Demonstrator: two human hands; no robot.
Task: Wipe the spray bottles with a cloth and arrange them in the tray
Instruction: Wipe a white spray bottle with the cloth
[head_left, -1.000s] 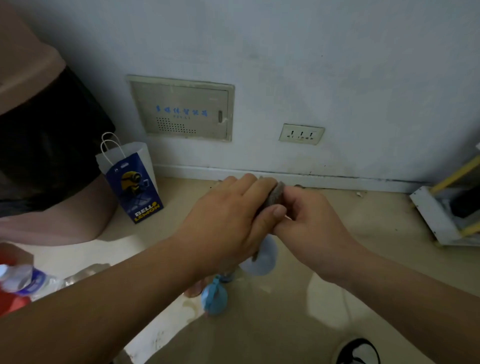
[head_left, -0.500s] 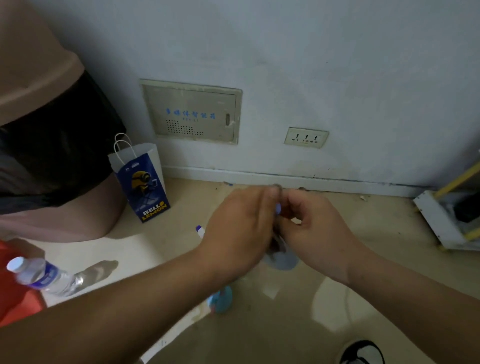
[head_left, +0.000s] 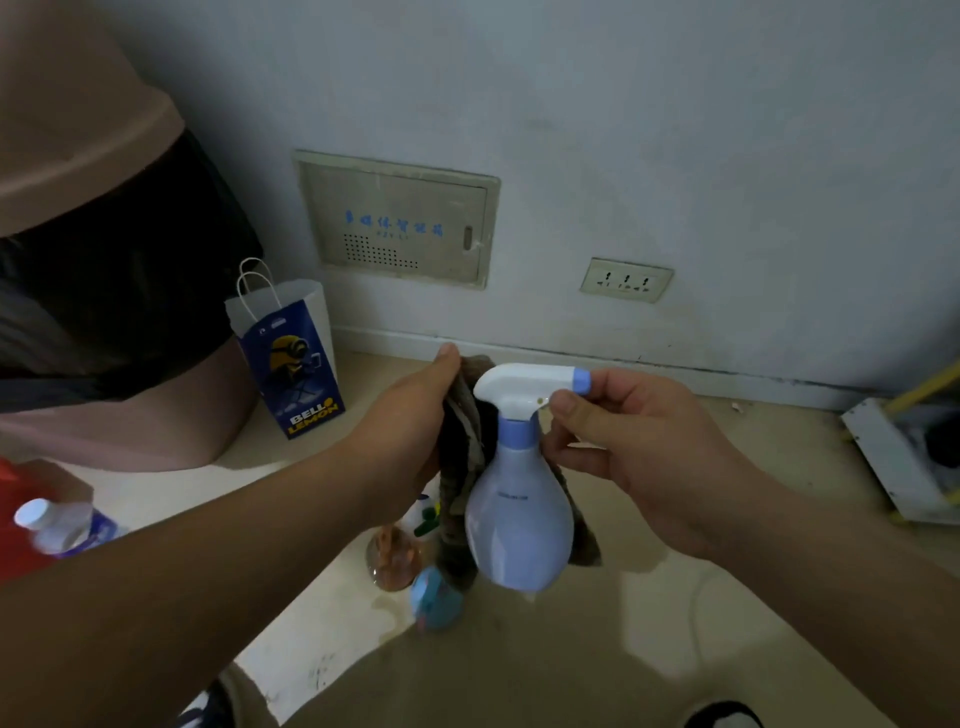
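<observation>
- Head view: right grip (head_left: 644, 457) pinches the spray bottle (head_left: 519, 525) at its neck, upright above the floor (head_left: 675, 649).
- Left grip (head_left: 410, 431) clenches the cloth (head_left: 458, 493), which hangs just behind the bottle.
</observation>
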